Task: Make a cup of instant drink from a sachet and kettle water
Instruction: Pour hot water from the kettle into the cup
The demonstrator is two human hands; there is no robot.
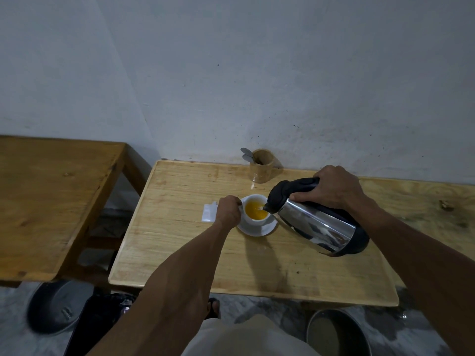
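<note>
A white cup [253, 220] holding orange liquid stands on a white saucer [267, 228] in the middle of the wooden table [180, 258]. My right hand [331, 188] grips the black handle of a steel kettle [318, 227], which is tilted with its spout over the cup's right rim. My left hand [227, 211] is closed against the cup's left side, at its handle. A white sachet [208, 213] lies flat on the table just left of my left hand.
A wooden holder [262, 167] with spoons [246, 154] stands at the table's back edge against the wall. A second wooden table [51, 196] is to the left. Dark round containers [51, 309] [336, 332] sit on the floor below.
</note>
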